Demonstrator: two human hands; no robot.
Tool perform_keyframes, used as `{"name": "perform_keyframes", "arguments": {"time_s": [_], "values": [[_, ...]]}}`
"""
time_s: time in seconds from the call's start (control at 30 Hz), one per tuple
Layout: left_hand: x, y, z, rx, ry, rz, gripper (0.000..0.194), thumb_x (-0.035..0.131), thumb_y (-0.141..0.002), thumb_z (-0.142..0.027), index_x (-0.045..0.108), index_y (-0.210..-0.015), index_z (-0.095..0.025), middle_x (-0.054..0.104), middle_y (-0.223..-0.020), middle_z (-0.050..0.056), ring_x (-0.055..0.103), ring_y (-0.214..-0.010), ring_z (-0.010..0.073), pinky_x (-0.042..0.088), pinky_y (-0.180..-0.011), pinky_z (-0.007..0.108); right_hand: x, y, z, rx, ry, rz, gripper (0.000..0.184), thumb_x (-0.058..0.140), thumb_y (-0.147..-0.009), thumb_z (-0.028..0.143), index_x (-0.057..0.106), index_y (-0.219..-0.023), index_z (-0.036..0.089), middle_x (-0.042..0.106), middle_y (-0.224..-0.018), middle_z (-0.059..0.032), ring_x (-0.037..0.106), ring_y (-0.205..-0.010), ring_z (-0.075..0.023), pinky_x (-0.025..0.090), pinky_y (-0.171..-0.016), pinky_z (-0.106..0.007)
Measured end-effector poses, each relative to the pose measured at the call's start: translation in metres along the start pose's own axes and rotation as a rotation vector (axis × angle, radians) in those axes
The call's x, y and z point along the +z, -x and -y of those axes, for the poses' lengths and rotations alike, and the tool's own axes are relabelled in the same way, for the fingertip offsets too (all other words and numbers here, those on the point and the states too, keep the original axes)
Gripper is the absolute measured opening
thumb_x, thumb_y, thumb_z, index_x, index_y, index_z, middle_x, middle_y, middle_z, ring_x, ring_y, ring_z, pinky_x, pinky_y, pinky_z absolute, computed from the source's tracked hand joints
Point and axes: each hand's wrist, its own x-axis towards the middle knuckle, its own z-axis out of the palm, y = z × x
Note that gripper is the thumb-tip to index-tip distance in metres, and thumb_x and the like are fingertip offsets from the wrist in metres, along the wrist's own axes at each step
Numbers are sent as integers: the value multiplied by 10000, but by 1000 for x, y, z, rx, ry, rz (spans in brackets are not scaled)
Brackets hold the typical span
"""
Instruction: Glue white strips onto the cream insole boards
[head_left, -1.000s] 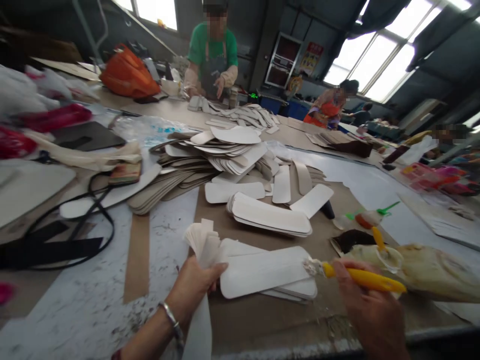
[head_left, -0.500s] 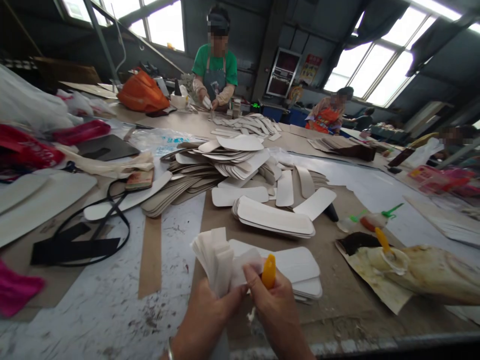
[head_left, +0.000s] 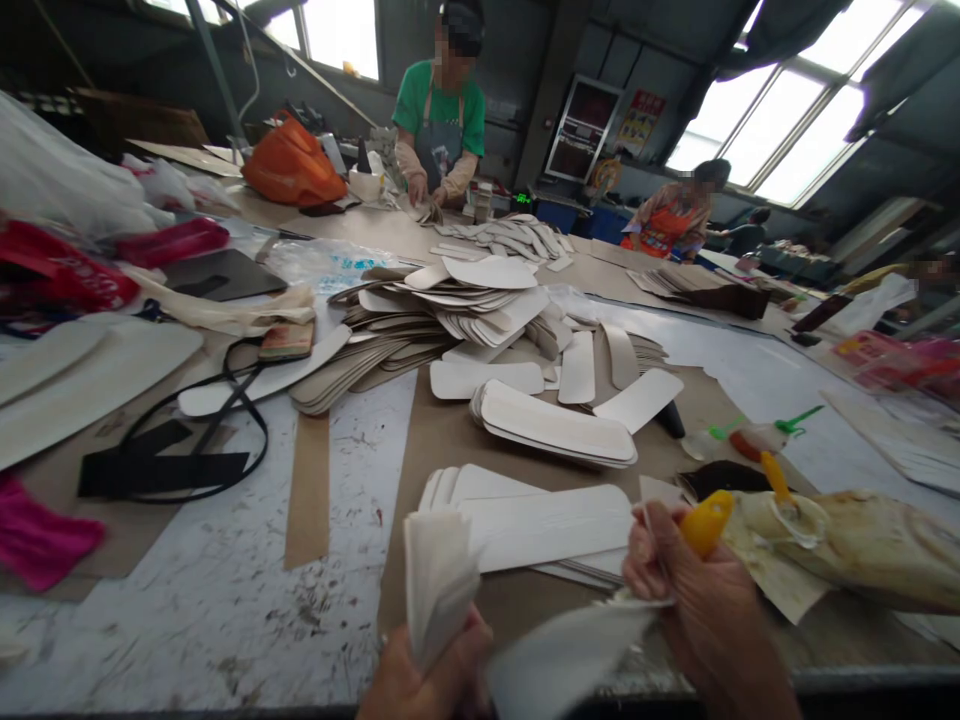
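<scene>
My left hand (head_left: pixel 431 665) is closed around a bundle of thin white strips (head_left: pixel 439 575), which stands upright from the fist near the table's front edge. To its right, my right hand (head_left: pixel 701 600) grips a tool by its yellow handle (head_left: pixel 709 522); the tool's working end is hidden. The same fingers pinch one white strip (head_left: pixel 574 650), blurred and drooping toward the left hand. Behind both hands, a fanned stack of white rounded panels (head_left: pixel 551 525) lies on brown paper.
More panels are heaped farther back (head_left: pixel 450 320), beside a short stack (head_left: pixel 555 425). At right, a stained bag (head_left: pixel 877 545) holds a cup with a yellow-handled tool; small squeeze bottles (head_left: pixel 757 440) lie behind. Black straps (head_left: pixel 165 470) lie left. A co-worker in green (head_left: pixel 442 120) works across the table.
My right hand has moved right, away from the left, drawing one white strip with it. My left hand and its bundle have dropped slightly. The view has shifted a little.
</scene>
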Motion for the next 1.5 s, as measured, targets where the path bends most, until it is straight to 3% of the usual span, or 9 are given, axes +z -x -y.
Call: {"name": "perform_keyframes", "arguments": {"time_s": [0.03, 0.1, 0.17, 0.3, 0.5, 0.8, 1.17, 1.27, 1.5], "values": [[-8, -3, -4, 12, 10, -89, 386, 645, -610, -549, 555, -709, -187, 525, -395, -41, 463, -403, 117, 369, -465, 240, -14, -3, 6, 47, 122, 17, 345, 712, -611, 467, 498, -680, 205, 355, -431, 98, 246, -347, -48, 213, -333, -171], [-20, -12, -16, 36, -17, -226, 400, 641, -629, -522, 549, -799, -172, 494, -395, -66, 441, -417, 110, 348, -470, 231, -33, -8, 13, 133, 439, 196, 328, 687, -633, 470, 509, -619, 194, 356, -438, 78, 267, -373, -61, 200, -343, -184], [-24, -23, -26, 19, -81, -244, 432, 631, -635, -502, 543, -869, -150, 502, -401, -63, 445, -429, 116, 343, -476, 235, -35, -12, 14, 94, 696, 397, 340, 660, -647, 450, 475, -532, 189, 360, -461, 62, 291, -420, -77, 229, -374, -199], [-17, -43, -38, -73, -195, -144, 382, 598, -636, -444, 557, -835, -121, 527, -383, -39, 451, -402, 123, 345, -460, 242, 5, -25, 2, -32, 915, 673, 304, 565, -707, 375, 426, -507, 193, 364, -486, 59, 305, -472, -92, 254, -428, -207], [-10, -54, -44, -128, -237, -86, 320, 567, -623, -388, 497, -407, -162, 502, -338, 4, 423, -351, 106, 327, -424, 240, 62, -44, -15, -84, 1159, 864, 270, 598, -693, 278, 445, -489, 190, 408, -477, 60, 353, -463, -91, 229, -441, -214], [-12, -58, -49, -163, -211, -73, 279, 537, -610, -356, 497, -398, -179, 496, -346, -8, 428, -365, 110, 339, -442, 241, 84, -54, -26, -230, 1479, 952, 150, 625, -714, 330, 650, -643, 200, 611, -598, -5, 503, -534, -134, 264, -475, -228], [-11, -61, -43, -173, -289, -127, 349, 555, -595, -474, 472, -412, -189, 396, -296, -40, 339, -330, 98, 235, -405, 240, 86, -49, -30, -395, 1580, 952, 200, 614, -737, 391, 671, -716, 201, 672, -673, -60, 593, -607, -192, 253, -480, -249], [-11, -59, -42, -154, -323, -124, 381, 555, -600, -484, 442, -374, -200, 374, -290, -41, 326, -338, 95, 234, -418, 243, 66, -48, -18, -379, 1595, 909, 153, 612, -747, 352, 651, -703, 211, 669, -671, -47, 593, -628, -193, 257, -495, -248], [-12, -55, -45, -120, -452, -126, 489, 524, -591, -561, 388, -271, -218, 360, -297, -19, 351, -368, 113, 295, -470, 269, -32, -61, 12, -160, 1614, 522, 170, 454, -847, 272, 576, -751, 201, 648, -725, -34, 586, -676, -177, 321, -578, -243]]}}
